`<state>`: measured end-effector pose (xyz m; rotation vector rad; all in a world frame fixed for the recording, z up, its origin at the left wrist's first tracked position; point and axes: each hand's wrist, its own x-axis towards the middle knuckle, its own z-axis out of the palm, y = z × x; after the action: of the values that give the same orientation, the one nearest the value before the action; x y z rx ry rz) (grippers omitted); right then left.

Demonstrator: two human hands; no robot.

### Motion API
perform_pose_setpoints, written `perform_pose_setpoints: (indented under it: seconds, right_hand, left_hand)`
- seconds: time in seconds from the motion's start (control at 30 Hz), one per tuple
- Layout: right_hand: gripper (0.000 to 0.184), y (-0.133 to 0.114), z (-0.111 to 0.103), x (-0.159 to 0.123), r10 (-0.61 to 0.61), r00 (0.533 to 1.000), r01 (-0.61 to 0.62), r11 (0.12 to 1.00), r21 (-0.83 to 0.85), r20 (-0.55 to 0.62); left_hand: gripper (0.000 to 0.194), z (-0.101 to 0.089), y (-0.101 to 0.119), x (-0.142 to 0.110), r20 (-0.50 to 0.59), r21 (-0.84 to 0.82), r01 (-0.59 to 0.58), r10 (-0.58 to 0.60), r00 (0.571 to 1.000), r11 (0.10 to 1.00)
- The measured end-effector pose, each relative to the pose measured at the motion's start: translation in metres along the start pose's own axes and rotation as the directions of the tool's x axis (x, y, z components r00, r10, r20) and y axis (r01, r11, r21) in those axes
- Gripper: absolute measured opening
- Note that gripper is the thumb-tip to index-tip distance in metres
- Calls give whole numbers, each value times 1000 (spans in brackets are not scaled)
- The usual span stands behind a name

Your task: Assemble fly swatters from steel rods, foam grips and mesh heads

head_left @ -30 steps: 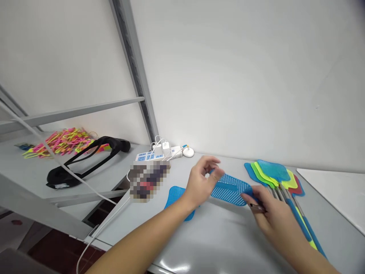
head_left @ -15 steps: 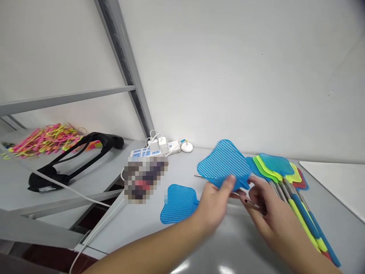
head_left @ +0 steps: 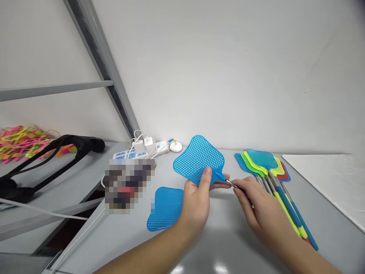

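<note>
My left hand [head_left: 196, 201] pinches a blue mesh fly swatter head [head_left: 199, 158] over the table, thumb on top and fingers beneath. The narrow neck of that head points right, toward my right hand [head_left: 262, 207]. Between the thumb and fingers of my right hand is a thin metal rod [head_left: 230, 183], its tip meeting the neck; I cannot tell how far inside it sits. The rest of the rod is hidden by the hand. A second blue swatter head [head_left: 165, 205] lies flat on the table, partly covered by my left hand.
Several finished-looking swatters [head_left: 262, 160] with coloured handles lie stacked at the right. A white sheet or board [head_left: 322, 179] is beyond them. Toward the left stand a power strip [head_left: 128, 154] with plugs, a blurred-out object [head_left: 128, 186], a black strap frame [head_left: 57, 160] and colourful strips [head_left: 25, 142].
The rod in my right hand has come to the neck of the swatter head. That head has turned slightly, its neck now pointing right. The camera view has shifted right.
</note>
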<state>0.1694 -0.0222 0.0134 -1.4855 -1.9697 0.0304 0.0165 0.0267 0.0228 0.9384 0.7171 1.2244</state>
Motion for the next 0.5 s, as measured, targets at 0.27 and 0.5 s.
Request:
perform_pose_setpoints:
  seconds: [0.27,0.5]
  right_hand:
    - [21,3,-1,-3,-25,999,26,999,35,-30]
    - [24,9,0,-5,-59,998,59,997,43,-12]
  left_hand:
    - [31,-2,-2,1,11,80,7,-8,1000,997]
    - [23,-4,-5,-1,93,224,-67,47,995,972]
